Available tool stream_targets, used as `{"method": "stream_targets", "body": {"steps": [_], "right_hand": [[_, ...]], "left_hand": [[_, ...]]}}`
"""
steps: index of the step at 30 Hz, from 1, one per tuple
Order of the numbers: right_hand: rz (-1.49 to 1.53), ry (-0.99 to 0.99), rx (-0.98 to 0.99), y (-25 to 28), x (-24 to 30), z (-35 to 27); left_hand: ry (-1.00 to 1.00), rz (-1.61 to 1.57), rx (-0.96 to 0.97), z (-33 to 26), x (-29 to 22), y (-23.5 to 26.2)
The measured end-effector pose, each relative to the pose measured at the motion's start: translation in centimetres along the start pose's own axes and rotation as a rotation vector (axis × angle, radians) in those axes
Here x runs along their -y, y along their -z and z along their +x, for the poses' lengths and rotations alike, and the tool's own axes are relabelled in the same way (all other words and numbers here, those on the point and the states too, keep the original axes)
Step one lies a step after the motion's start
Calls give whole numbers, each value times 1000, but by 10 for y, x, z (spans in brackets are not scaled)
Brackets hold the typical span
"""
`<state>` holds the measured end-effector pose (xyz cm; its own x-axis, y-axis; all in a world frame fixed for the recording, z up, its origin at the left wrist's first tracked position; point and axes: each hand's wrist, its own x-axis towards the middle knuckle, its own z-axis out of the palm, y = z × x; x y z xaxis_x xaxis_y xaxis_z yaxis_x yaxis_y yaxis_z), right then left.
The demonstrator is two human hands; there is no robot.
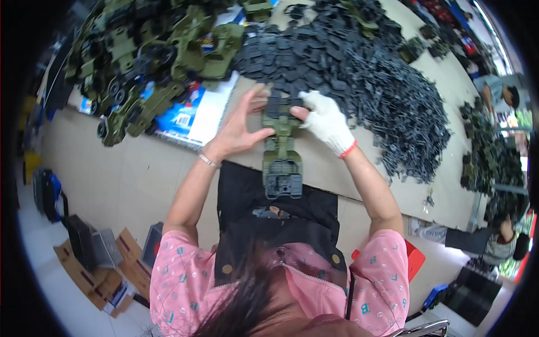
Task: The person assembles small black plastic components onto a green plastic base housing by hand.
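Note:
A green toy vehicle body lies lengthwise in front of me, with dark grey plastic parts at its far and near ends. My left hand, bare with a bracelet at the wrist, holds its left side, thumb against the middle. On the other side, my right hand, in a white knitted glove with the thumb bare, grips the vehicle near its far dark part. The right fingertips are partly hidden. The vehicle's near end reaches over the table edge above my black apron.
Several green toy vehicles are heaped at the far left, some on a blue-and-white box. Piles of dark grey flat parts and thin grey parts cover the far right. Other people are at the right edge. Flattened cardboard lies lower left.

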<state>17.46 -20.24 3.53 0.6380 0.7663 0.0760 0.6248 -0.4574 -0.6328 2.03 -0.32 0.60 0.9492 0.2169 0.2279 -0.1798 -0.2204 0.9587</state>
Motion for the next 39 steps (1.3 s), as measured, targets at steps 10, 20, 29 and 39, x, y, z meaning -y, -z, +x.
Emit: {"method": "stream_targets", "body": {"steps": [10,20,29,39], "right_hand": [[-351,-73,-379,31,-42,-70],[-675,-316,-166,72,-62,-73],[-740,319,-16,36,-34,-6],[513,-313,-49,51,0,-29]], "left_hand": [[-300,646,231,1,-11,4],[-234,562,49,-5,-3,-13],[-265,480,-21,-10,-1,-24],[-331,502,-139,-17,8,-32]]}}
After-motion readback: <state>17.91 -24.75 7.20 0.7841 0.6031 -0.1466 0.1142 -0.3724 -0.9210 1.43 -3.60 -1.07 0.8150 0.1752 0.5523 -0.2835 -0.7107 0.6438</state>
